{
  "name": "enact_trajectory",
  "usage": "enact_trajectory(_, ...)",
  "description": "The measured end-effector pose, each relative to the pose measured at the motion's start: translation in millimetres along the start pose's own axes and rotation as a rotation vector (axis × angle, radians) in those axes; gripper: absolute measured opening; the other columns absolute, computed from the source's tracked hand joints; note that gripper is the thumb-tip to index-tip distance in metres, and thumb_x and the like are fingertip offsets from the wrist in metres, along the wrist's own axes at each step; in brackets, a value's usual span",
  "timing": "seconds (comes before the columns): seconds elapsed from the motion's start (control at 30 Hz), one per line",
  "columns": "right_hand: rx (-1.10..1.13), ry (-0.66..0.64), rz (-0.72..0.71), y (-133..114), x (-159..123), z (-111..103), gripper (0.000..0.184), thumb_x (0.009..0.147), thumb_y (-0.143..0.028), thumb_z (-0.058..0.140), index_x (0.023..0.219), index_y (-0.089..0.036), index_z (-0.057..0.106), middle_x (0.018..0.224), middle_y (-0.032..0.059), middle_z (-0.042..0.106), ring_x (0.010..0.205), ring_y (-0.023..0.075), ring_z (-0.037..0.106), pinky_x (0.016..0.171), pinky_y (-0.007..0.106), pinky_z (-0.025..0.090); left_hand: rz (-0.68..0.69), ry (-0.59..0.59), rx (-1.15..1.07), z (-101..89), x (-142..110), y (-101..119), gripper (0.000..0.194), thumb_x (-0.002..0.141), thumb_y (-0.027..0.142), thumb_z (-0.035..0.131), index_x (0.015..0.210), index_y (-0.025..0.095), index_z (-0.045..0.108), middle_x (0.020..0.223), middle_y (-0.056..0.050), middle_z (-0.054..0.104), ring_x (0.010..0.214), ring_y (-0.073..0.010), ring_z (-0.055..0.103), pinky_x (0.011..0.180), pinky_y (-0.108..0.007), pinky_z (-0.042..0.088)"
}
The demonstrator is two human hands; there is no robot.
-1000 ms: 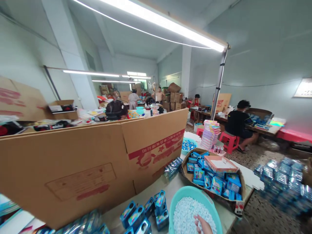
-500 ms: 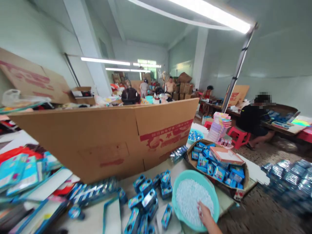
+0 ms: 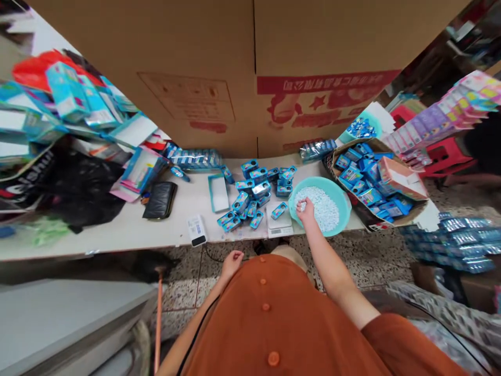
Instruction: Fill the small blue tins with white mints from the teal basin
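My right hand (image 3: 306,210) is in a turquoise plastic basin (image 3: 343,209), its fingers closed on some small white pellets (image 3: 324,203). Beside the basin, a small blue box (image 3: 279,210) lies on a white digital scale (image 3: 279,227). Several more blue boxes with round holes (image 3: 250,196) are clustered on the table to the left of the scale. My left hand (image 3: 234,261) is low, below the table edge and close to my body. Its fingers are curled together, and I cannot see whether anything is in them.
A tall cardboard sheet (image 3: 195,62) stands behind the table (image 3: 136,230). An open carton (image 3: 368,223) of blue boxes is right of the basin. Leftward are a white device (image 3: 195,228), an empty-looking tray (image 3: 219,193), a black wallet (image 3: 159,200) and a black bag (image 3: 86,183).
The view has tilted down from the room to the table and my body. My left hand has come into view. My right hand stays in the basin, its fingers now closed.
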State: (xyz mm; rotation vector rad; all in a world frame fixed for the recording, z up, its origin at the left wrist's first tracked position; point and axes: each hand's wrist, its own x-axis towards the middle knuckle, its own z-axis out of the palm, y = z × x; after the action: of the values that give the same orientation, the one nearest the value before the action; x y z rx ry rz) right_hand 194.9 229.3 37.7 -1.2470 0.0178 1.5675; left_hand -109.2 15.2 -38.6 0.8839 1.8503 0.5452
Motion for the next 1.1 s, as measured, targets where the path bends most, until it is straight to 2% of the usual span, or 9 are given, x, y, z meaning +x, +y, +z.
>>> enact_trajectory(0.13, 0.089, 0.052, 0.050, 8, 11, 22, 0.032, 0.090, -0.033, 0.035, 0.061, -0.022, 0.027, 0.044, -0.0088, 0.035, 0.032, 0.0043, 0.029, 0.027, 0.014, 0.017, -0.053, 0.009, -0.037, -1.9, -10, -16, 0.030, 0.062, 0.047, 0.060, 0.071, 0.019, 0.060, 0.070, -0.004, 0.066, 0.071, -0.0192, 0.062, 0.072, -0.032, 0.049)
enact_trajectory(0.23, 0.070, 0.044, 0.036, 17, 17, 26, 0.037, 0.090, -0.039, 0.039, 0.060, -0.022, 0.026, 0.043, -0.0100, 0.031, 0.031, 0.0044, 0.026, 0.027, 0.016, 0.017, -0.094, 0.023, -0.063, -2.4, -16, -29, 0.035, 0.061, 0.051, 0.061, 0.073, 0.018, 0.060, 0.072, -0.004, 0.066, 0.073, -0.0194, 0.062, 0.071, -0.031, 0.049)
enact_trajectory(0.4, 0.032, 0.019, -0.026, 27, 21, 28, 0.042, 0.087, -0.050, 0.044, 0.060, -0.022, 0.028, 0.046, -0.0088, 0.037, 0.035, 0.0044, 0.033, 0.030, 0.016, 0.022, -0.131, 0.038, -0.123, 0.6, -22, -41, 0.042, 0.057, 0.056, 0.059, 0.073, 0.018, 0.059, 0.072, -0.005, 0.064, 0.071, -0.0186, 0.060, 0.069, -0.030, 0.047)
enact_trajectory(0.7, -0.111, 0.072, -0.191, 38, 24, 43, 0.048, 0.084, -0.061, 0.041, 0.059, -0.022, 0.027, 0.047, -0.0080, 0.041, 0.039, 0.0055, 0.040, 0.036, 0.018, 0.033, -0.175, 0.061, -0.108, -2.6, -29, -23, 0.036, 0.059, 0.051, 0.064, 0.071, 0.018, 0.059, 0.068, -0.003, 0.064, 0.069, -0.0182, 0.060, 0.070, -0.031, 0.047)
enact_trajectory(0.87, -0.180, 0.093, -0.289, 44, 21, 48, 0.048, 0.082, -0.060, 0.044, 0.057, -0.022, 0.030, 0.046, -0.0058, 0.046, 0.043, 0.0070, 0.048, 0.040, 0.018, 0.038, -0.178, 0.057, -0.100, -7.0, -32, -14, 0.034, 0.061, 0.050, 0.065, 0.070, 0.018, 0.059, 0.069, -0.004, 0.065, 0.071, -0.0188, 0.061, 0.070, -0.031, 0.049)
enact_trajectory(1.1, -0.220, 0.094, -0.339, 46, 18, 54, 0.048, 0.082, -0.058, 0.045, 0.053, -0.022, 0.030, 0.042, -0.0065, 0.042, 0.045, 0.0080, 0.051, 0.048, 0.020, 0.046, -0.180, 0.086, -0.107, -8.0, -31, -11, 0.034, 0.061, 0.050, 0.066, 0.068, 0.018, 0.058, 0.067, -0.003, 0.065, 0.070, -0.0184, 0.061, 0.069, -0.031, 0.049)
